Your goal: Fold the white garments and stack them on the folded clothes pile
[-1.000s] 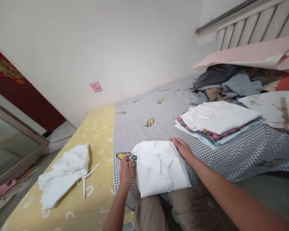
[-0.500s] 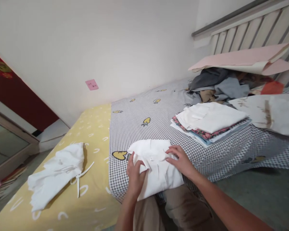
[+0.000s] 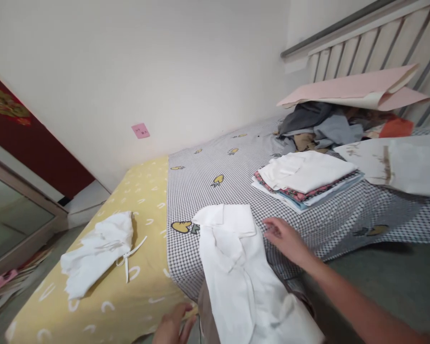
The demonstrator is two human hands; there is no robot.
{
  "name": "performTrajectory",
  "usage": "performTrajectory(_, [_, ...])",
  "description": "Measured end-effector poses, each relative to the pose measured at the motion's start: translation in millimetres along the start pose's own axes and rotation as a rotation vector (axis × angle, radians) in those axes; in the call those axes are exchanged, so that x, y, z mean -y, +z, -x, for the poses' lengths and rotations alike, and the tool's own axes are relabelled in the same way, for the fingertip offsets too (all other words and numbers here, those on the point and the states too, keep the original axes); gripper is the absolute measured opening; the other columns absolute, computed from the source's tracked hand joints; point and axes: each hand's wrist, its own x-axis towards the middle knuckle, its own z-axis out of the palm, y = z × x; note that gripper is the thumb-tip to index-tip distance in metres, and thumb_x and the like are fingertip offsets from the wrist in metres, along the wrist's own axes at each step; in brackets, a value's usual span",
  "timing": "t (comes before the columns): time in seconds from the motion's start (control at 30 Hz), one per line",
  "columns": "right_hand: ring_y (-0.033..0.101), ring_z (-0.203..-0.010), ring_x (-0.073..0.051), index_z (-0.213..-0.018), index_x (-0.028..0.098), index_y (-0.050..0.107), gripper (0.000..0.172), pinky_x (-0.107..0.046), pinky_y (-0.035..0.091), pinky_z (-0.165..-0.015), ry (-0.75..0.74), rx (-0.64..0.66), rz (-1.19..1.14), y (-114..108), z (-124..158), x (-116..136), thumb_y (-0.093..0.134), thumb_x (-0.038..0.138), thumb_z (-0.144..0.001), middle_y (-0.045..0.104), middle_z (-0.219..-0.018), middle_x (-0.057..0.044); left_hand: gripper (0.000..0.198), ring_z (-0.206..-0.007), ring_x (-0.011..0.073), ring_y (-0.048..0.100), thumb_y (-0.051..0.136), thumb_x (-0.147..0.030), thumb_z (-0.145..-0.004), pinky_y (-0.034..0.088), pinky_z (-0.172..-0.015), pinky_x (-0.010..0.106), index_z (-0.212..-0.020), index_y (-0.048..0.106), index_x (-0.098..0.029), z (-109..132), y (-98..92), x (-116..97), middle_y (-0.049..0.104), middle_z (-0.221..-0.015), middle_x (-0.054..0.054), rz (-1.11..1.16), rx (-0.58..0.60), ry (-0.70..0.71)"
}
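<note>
A white collared shirt (image 3: 243,267) lies unfolded lengthwise from the checked bedsheet (image 3: 229,167) down over my lap. My right hand (image 3: 284,239) hovers just right of the shirt's collar, fingers loosely apart and holding nothing. At the bottom edge my left hand (image 3: 173,327) is low beside the shirt's lower part, fingers partly curled, with nothing visible in it.
A stack of folded clothes (image 3: 304,184) sits on the checked sheet to the right. Behind it lies a heap of unfolded garments (image 3: 318,126) under pink card sheets (image 3: 354,88). A crumpled white garment with ties (image 3: 96,251) rests on the yellow sheet (image 3: 136,200).
The folded white shirt has come open and now hangs long over my lap. My left hand dropped to the bottom edge; my right hand let go and moved right.
</note>
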Motion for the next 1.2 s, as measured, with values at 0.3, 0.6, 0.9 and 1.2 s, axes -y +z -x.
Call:
performTrajectory(0.3, [0.059,-0.126,-0.029,-0.115,0.032,0.075,0.047,-0.051,0.041,-0.104,-0.265,0.273,0.387,59.5,-58.7,-1.8,0.061,0.008,-0.076,0.070,-0.134,-0.004,0.036,-0.139,0.0323,0.052,0.048,-0.034,-0.098,0.048,-0.109,0.057,-0.127,0.067,-0.030,-100.6,-25.8,-60.5,0.054,-0.150,0.014,-0.362,-0.574,0.265])
performTrajectory(0.6, [0.068,-0.077,-0.023,-0.083,0.022,0.076,0.021,-0.033,0.051,-0.071,-0.020,0.290,-0.231,39.6,-140.3,11.1,0.064,0.038,-0.079,0.076,-0.081,-0.002,0.051,-0.138,0.0362,0.050,0.072,-0.022,-0.076,0.046,-0.108,0.050,-0.126,0.064,-0.023,-240.3,-36.2,-106.0,0.042,-0.156,0.016,-0.140,-0.332,0.033])
performTrajectory(0.9, [0.062,-0.104,-0.027,-0.129,0.020,0.064,0.050,-0.047,0.049,-0.098,-0.009,-0.423,-0.077,48.4,-218.3,4.2,0.061,0.037,-0.082,0.063,-0.130,-0.015,0.073,-0.130,0.0247,0.056,0.058,-0.046,-0.092,0.057,-0.094,0.037,-0.155,0.025,-0.030,-297.1,-66.4,-120.0,0.027,-0.163,0.016,0.369,-0.552,-0.011])
performTrajectory(1.2, [0.062,-0.098,-0.027,-0.101,0.024,0.072,0.026,-0.044,0.050,-0.094,-0.157,-0.370,0.074,34.4,-119.0,-47.1,0.049,0.032,-0.090,0.068,-0.102,-0.009,0.027,-0.108,0.0295,0.062,0.046,-0.031,-0.095,0.049,-0.101,0.048,-0.093,0.071,-0.021,-220.8,-29.9,-88.1,0.063,-0.113,0.013,-0.140,-0.568,0.090])
